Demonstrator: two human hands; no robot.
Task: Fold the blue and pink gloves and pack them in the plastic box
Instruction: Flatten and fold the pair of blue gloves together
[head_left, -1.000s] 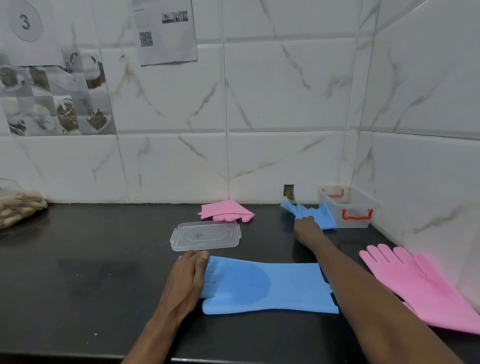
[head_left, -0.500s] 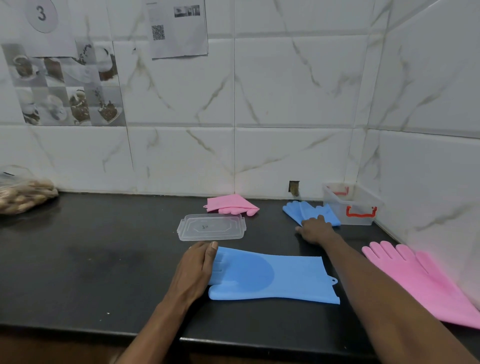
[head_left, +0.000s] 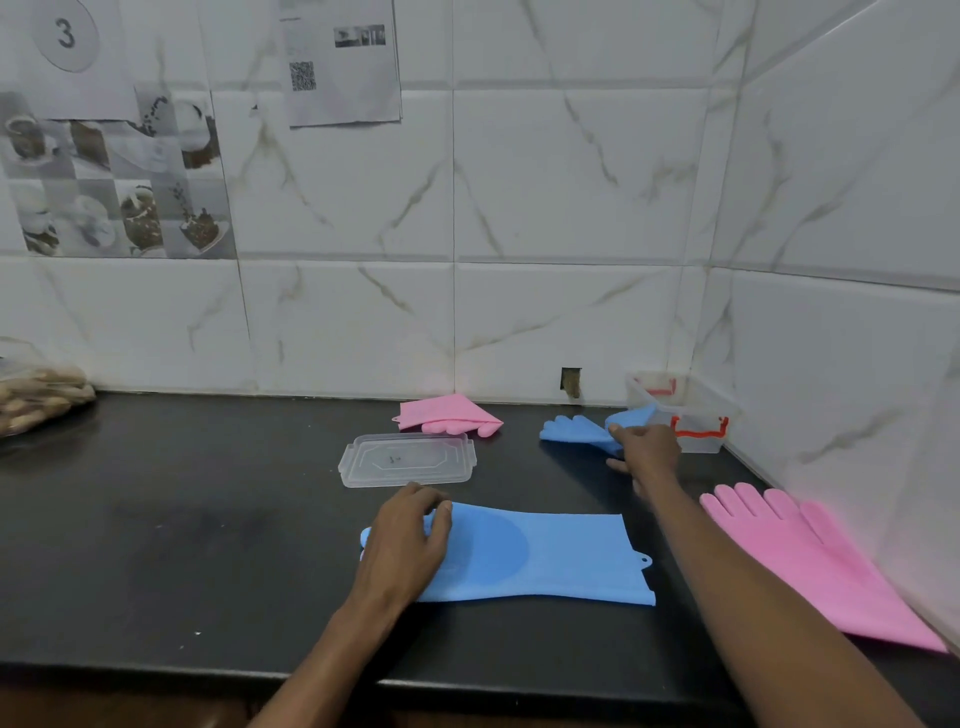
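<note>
1. A bag of brownish items (head_left: 36, 395) sits at the far left of the dark desk (head_left: 182, 545), against the tiled wall.
2. A clear plastic lid (head_left: 408, 460) lies flat near the desk's middle; behind it rests a folded pink glove (head_left: 449, 414), close to the wall.
3. The left hand (head_left: 408, 540) lies palm down on the finger end of a flat blue glove (head_left: 535, 558); its fingers (head_left: 436, 512) are curled loosely over that end, pressing on it. The glove's cuff points right.
4. The right hand (head_left: 647, 449) reaches toward the back corner; its fingers (head_left: 618, 431) pinch a second blue glove (head_left: 576, 431), part of which is lifted off the desk.
5. The plastic box (head_left: 685, 415), clear with red clips, stands in the corner, just beside that glove's raised end.
6. A second pink glove (head_left: 821, 561) lies flat along the right wall, fingers pointing away from the person.
</note>
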